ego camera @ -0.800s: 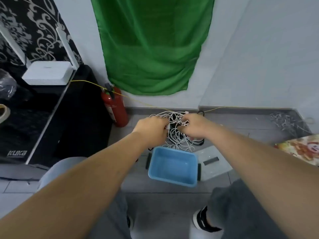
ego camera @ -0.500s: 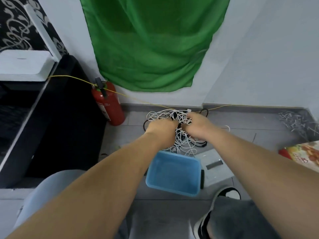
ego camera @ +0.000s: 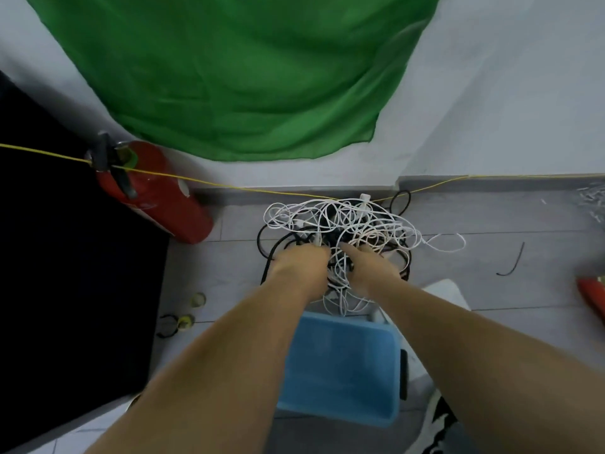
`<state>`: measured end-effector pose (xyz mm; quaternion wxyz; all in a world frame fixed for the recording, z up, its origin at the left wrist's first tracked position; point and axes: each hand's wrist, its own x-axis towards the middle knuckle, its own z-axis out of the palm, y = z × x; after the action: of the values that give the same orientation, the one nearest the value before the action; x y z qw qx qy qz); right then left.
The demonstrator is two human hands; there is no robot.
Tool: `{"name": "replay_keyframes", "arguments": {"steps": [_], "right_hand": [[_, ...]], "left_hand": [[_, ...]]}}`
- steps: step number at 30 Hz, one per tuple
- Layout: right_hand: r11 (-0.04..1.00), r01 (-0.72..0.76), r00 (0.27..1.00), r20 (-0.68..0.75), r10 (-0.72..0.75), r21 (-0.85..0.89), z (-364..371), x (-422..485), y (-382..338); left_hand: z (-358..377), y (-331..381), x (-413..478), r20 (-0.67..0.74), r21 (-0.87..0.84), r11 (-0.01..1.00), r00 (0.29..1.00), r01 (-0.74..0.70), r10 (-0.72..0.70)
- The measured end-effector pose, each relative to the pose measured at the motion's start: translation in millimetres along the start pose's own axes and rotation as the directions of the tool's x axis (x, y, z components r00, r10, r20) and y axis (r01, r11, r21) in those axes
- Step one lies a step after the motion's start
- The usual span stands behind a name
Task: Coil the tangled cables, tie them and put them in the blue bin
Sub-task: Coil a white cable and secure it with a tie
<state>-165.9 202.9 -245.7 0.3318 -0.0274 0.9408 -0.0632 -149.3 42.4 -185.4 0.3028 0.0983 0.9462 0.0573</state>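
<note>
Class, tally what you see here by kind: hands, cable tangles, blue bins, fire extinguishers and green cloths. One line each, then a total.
2 hands: left hand, right hand
1 tangle of cables
1 blue bin
1 fire extinguisher
1 green cloth
Total: 6

A green fabric sheet [ego camera: 235, 77] hangs on the white plaster wall [ego camera: 507, 93] above a grey tiled floor [ego camera: 491, 290]; a red fire extinguisher [ego camera: 163, 198] stands beside black furniture [ego camera: 65, 257].
</note>
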Motion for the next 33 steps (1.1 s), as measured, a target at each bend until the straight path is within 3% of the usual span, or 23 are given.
{"name": "replay_keyframes", "arguments": {"steps": [6, 10, 15, 19, 22, 24, 27, 29, 31, 33], "right_hand": [[0.990, -0.101, 0.988, -0.111, 0.112, 0.103, 1, 11, 3], [0.988, -0.056, 0.970, -0.226, 0.087, 0.142, -31, 1, 6], [0.943, 0.068, 0.910, -0.407, 0.075, 0.325, -103, -39, -4], [0.920, 0.140, 0.850, -0.522, 0.078, 0.366, -165, -101, -24], [0.896, 0.219, 0.778, -0.624, 0.078, 0.386, -193, -150, -36], [0.788, 0.353, 0.740, -0.666, 0.096, 0.505, -206, -183, -43], [0.518, 0.542, 0.711, -0.689, 0.137, 0.662, -214, -219, -55], [0.356, 0.592, 0.723, -0.672, 0.161, 0.723, -216, -239, -63], [0.249, 0.607, 0.743, -0.650, 0.159, 0.755, -214, -254, -68], [0.163, 0.586, 0.781, -0.607, 0.148, 0.794, -210, -262, -72]], "left_hand": [[3, -6, 9, 0.030, -0.029, 0.999, 0.999, 0.014, -0.013], [-14, -11, 0, -0.011, -0.104, 0.994, 1.000, 0.028, -0.029], [-56, -2, -31, -0.187, -0.326, 0.945, 0.981, -0.011, -0.053], [-92, 12, -72, -0.350, -0.517, 0.850, 0.932, -0.104, -0.099], [-118, 21, -115, -0.489, -0.638, 0.739, 0.855, -0.215, -0.174], [-132, 25, -150, -0.555, -0.676, 0.672, 0.809, -0.303, -0.195], [-142, 31, -194, -0.596, -0.735, 0.537, 0.772, -0.413, -0.222], [-144, 38, -213, -0.617, -0.760, 0.436, 0.747, -0.482, -0.248], [-143, 43, -223, -0.560, -0.812, 0.368, 0.781, -0.453, -0.275], [-142, 45, -219, -0.489, -0.834, 0.420, 0.832, -0.358, -0.262]]}}
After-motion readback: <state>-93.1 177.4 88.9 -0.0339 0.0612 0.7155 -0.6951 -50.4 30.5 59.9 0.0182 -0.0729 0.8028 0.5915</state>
